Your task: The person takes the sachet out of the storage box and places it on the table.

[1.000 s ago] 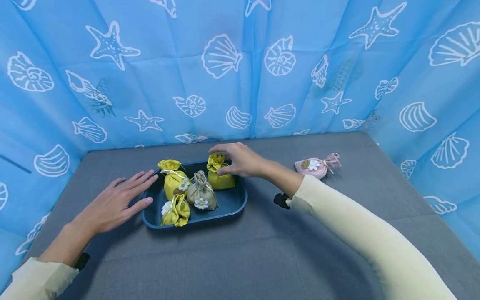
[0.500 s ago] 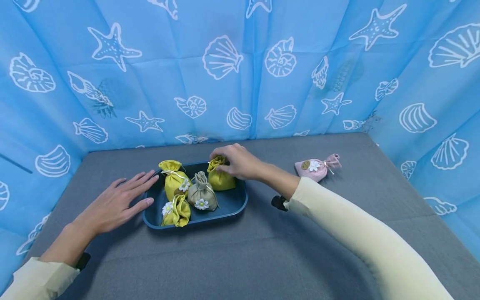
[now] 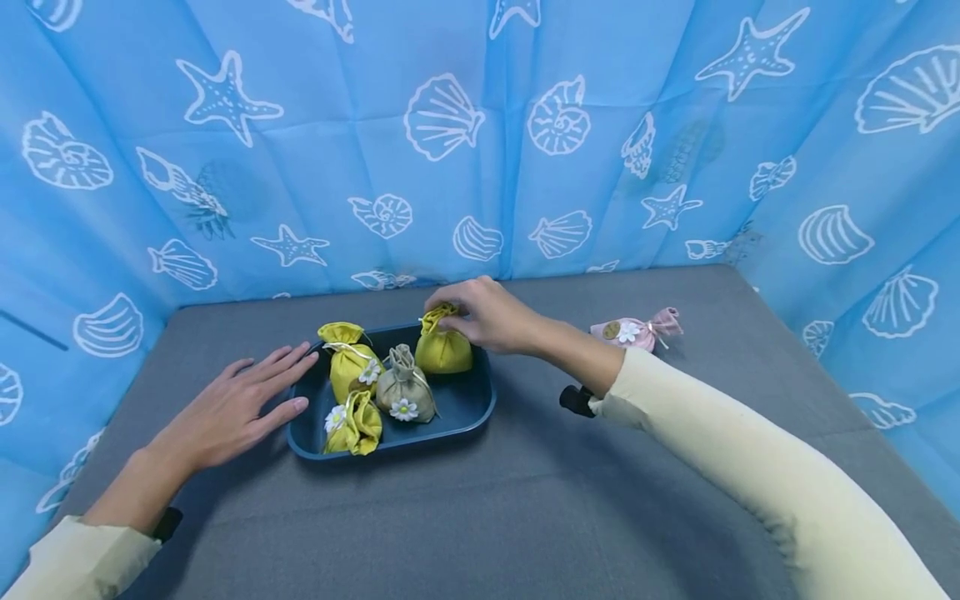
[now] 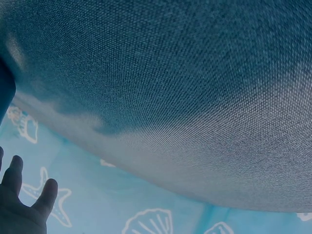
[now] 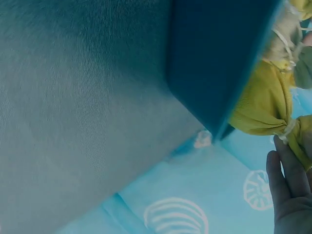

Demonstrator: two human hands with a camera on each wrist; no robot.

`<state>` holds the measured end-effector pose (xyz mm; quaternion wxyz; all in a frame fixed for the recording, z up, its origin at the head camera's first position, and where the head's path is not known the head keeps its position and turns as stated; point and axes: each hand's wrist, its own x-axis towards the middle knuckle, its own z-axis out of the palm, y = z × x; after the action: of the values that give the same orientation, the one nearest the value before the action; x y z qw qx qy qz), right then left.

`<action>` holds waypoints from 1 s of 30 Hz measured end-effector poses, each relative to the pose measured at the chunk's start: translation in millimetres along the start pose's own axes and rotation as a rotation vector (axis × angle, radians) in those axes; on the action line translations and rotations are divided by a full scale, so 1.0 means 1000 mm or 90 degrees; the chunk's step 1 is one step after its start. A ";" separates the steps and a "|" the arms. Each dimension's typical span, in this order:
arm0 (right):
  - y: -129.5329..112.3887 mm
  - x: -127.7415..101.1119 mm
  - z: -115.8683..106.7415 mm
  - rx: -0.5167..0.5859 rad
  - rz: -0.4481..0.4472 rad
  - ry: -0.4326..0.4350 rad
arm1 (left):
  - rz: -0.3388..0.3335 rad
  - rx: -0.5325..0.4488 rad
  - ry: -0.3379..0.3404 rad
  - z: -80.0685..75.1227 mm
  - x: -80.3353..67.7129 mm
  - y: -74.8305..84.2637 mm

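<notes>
My right hand (image 3: 491,317) pinches the gathered neck of a yellow drawstring pouch (image 3: 444,353) at the back right of a dark blue tray (image 3: 468,417). In the right wrist view that yellow pouch (image 5: 265,102) shows by the tray's edge, my fingers (image 5: 292,178) at its tie. My left hand (image 3: 228,408) lies with fingers spread at the tray's left rim. Also in the tray are an upright yellow pouch (image 3: 351,367), a beige pouch (image 3: 403,387) with a white daisy, and a yellow pouch (image 3: 360,423) tipped toward the front.
A pink pouch (image 3: 630,333) with a white flower lies on the grey cloth-covered table (image 3: 450,517), to the right of the tray and behind my right forearm. A blue curtain (image 3: 510,183) with shell prints hangs along the back and sides.
My right fingers have closed on the neck of the back-right yellow pouch. Hand and pouch have since risen slightly. My left hand has stayed in place.
</notes>
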<state>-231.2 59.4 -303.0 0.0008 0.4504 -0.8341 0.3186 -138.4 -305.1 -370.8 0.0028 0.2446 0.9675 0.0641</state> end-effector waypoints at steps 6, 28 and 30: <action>-0.010 -0.007 -0.023 0.020 -0.014 0.018 | -0.002 0.000 -0.003 0.000 -0.001 0.000; 0.021 -0.061 -0.079 -0.025 0.049 0.099 | 0.000 0.002 -0.002 0.001 0.001 0.002; 0.026 -0.067 -0.081 -0.029 0.059 0.099 | 0.001 0.001 -0.001 0.001 0.001 0.001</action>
<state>-234.3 162.7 -272.0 0.0611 0.3851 -0.8583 0.3336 -138.7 -303.2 -372.1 0.0035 0.2451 0.9674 0.0628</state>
